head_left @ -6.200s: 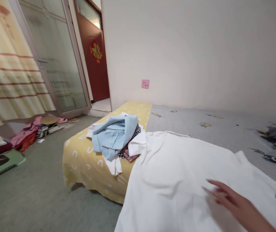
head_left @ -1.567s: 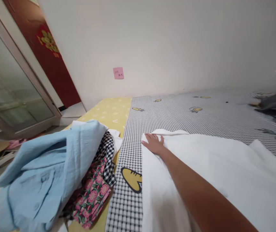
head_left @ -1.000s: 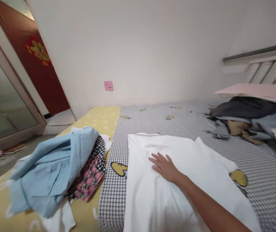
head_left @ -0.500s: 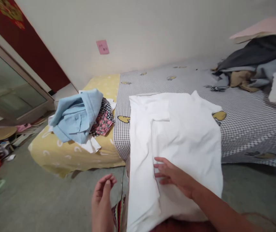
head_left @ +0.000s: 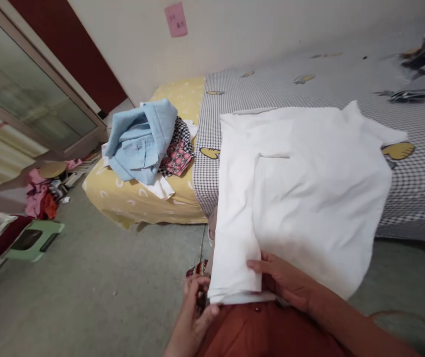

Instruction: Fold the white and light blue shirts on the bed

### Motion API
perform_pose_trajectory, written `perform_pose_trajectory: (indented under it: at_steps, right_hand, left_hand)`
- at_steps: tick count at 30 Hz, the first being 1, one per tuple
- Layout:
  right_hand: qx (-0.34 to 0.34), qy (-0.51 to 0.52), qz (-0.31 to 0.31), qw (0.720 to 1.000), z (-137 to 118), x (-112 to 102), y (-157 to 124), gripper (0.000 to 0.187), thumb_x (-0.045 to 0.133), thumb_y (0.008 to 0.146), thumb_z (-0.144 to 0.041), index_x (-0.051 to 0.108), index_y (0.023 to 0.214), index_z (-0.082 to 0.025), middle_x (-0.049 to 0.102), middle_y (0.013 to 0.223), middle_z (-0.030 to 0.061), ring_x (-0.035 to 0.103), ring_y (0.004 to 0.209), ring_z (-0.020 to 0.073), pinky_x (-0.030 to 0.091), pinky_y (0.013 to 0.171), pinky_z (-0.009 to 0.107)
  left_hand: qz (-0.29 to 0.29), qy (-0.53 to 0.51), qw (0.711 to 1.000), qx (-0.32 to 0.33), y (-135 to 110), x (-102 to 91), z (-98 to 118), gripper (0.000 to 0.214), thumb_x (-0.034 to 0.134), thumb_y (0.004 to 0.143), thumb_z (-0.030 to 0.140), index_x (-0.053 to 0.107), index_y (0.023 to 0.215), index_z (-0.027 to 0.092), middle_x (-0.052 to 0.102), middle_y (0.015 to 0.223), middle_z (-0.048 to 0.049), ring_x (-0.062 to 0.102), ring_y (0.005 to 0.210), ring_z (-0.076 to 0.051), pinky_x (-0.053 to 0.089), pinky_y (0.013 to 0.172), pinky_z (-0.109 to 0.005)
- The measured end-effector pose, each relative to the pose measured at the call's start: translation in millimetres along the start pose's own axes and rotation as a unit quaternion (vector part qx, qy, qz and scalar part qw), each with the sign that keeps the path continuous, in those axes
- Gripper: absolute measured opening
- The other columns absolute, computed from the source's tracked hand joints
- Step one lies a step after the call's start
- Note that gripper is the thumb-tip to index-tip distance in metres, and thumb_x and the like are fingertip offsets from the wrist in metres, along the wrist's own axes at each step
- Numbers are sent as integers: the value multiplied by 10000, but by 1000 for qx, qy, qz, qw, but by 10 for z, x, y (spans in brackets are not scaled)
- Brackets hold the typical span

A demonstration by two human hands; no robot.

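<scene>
A white garment [head_left: 309, 188] lies spread over the edge of the checked bed sheet [head_left: 413, 124], its near end hanging down toward me. One side of it is folded over in a long strip. My left hand [head_left: 193, 317] pinches the lower left corner of that strip, fingers closed on the cloth. My right hand [head_left: 282, 280] grips the hem beside it, thumb on top and fingers curled underneath.
A pile of clothes with a light blue shirt [head_left: 141, 139] on top sits on the yellow mattress end [head_left: 134, 203]. More dark clothes [head_left: 424, 54] lie far right. A green stool [head_left: 33, 240] and pink clothes [head_left: 37, 193] are on the grey floor at left.
My right hand slid down the white garment from its far end to the near hem. My left hand came up and took hold of the hem's corner. My view tilted downward.
</scene>
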State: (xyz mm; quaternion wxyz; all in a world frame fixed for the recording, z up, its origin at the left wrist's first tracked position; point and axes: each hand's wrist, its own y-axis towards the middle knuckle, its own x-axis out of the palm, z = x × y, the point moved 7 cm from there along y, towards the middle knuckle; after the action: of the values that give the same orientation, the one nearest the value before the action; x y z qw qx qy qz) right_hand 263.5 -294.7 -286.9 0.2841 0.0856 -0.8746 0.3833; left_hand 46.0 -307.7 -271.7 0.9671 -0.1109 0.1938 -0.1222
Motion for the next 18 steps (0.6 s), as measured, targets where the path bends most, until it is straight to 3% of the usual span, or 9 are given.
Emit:
perform_pose_trajectory:
  at_steps: [4,9,12,18]
  right_hand:
    - [4,42,20,999,-38,7,-29,352,896,632,-356,661,835,-191,666,709,-14,591,619,120,510,532,223]
    - [-7,38,4,999,-137,31,-74,388,914,627,-384,699,882,-185,702,785,-2,612,658,122,534,547,228]
    - [-17,44,-1,999,-169,13,-103,342,891,660,-374,712,883,-186,716,780,6,623,654,132,542,578,247]
    - [-38,26,13,999,-229,-72,-205,364,851,699,-393,729,981,-197,771,954,77,707,945,253,567,898,378]
  left_hand:
    - [13,-24,1000,-13,-38,107,-4,672,756,638,730,619,1033,203,530,1145,-101,534,1150,-299,480,1002,-438]
    - [11,-95,995,6,-40,227,210,513,800,696,583,602,970,198,491,1234,-108,486,1238,-276,452,1022,-381]
    - [33,-138,989,28,-46,272,363,366,772,770,486,555,822,195,525,1155,-87,537,1119,-216,478,936,-305]
    - [131,-77,985,77,-126,260,550,307,672,837,280,434,653,219,511,740,17,496,710,-116,413,657,-191]
